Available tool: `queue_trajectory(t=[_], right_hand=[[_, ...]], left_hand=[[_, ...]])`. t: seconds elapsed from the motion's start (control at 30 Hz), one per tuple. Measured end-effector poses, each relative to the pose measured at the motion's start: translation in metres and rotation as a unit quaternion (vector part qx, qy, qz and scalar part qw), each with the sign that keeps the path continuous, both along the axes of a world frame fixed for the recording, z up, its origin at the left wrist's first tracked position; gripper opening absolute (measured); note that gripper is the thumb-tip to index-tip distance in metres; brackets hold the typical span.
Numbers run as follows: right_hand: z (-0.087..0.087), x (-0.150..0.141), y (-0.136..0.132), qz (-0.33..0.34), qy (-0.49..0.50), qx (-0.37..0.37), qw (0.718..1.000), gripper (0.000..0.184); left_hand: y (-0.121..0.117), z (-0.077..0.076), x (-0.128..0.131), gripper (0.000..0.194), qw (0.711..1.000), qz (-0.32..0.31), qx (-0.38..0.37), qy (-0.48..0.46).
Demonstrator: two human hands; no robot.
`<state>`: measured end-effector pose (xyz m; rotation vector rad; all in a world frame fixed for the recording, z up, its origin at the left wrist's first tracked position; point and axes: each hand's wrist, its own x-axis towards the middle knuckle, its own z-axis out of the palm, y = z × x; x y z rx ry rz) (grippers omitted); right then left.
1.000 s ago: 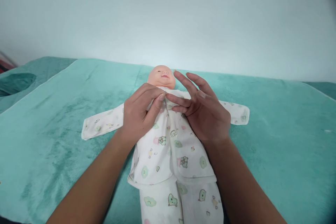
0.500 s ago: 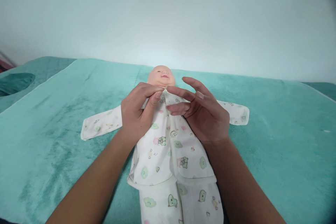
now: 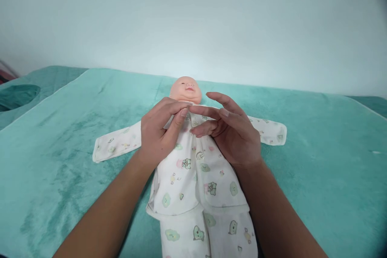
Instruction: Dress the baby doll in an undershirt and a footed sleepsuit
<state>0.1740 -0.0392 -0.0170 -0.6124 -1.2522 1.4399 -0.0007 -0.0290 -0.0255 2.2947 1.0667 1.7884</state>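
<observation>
White jacket [image 3: 193, 181] (bear-printed) clothes smooth-headed doll [image 3: 185, 87] on plush teal blanket [image 3: 66, 173].

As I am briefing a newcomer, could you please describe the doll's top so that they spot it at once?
On the teal cloth lies a doll. Just below its head, the white printed top covers its body. Long outspread sleeves and a front opening set it apart from the similarly printed trousers.
</observation>
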Motion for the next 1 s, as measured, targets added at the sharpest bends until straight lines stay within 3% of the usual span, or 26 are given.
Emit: queue_trajectory(t=[0.1,0.23,0.3,0.4,0.53,0.6,0.67,0.83,0.93,1.0], right_hand=[[0.000,-0.003,-0.002,-0.049,-0.016,0.015,0.999,0.027],[0.000,-0.007,-0.007,-0.132,-0.076,0.054,0.987,0.020],[-0.001,-0.009,-0.009,-0.153,-0.109,0.064,0.980,0.019],[-0.004,-0.009,-0.007,-0.187,-0.146,0.095,0.967,0.020],[-0.014,-0.006,0.006,-0.177,-0.277,0.158,0.931,0.027],[-0.021,-0.001,0.013,-0.154,-0.361,0.185,0.901,0.034],[-0.030,0.008,0.018,-0.164,-0.451,0.205,0.853,0.041],[-0.053,0.066,0.013,-0.258,-0.668,0.200,0.668,0.053],[-0.059,0.113,-0.002,-0.269,-0.727,0.138,0.616,0.057],[-0.060,0.139,-0.017,-0.275,-0.738,0.106,0.607,0.057]], left_hand=[[0.001,-0.002,-0.004,0.016,0.997,0.010,0.038,0.068],[0.003,-0.003,-0.010,0.015,0.969,0.039,0.123,0.209],[0.005,-0.004,-0.012,0.013,0.963,0.053,0.137,0.226],[0.008,-0.008,-0.014,0.015,0.976,0.075,0.096,0.179],[0.018,-0.021,-0.024,0.029,0.984,0.092,-0.077,0.131],[0.020,-0.029,-0.034,0.039,0.970,0.115,-0.146,0.157],[0.014,-0.037,-0.049,0.047,0.946,0.163,-0.183,0.212],[-0.029,-0.051,-0.107,0.055,0.875,0.265,-0.263,0.309],[-0.066,-0.054,-0.157,0.053,0.855,0.278,-0.310,0.309],[-0.096,-0.054,-0.196,0.052,0.847,0.295,-0.331,0.293]])
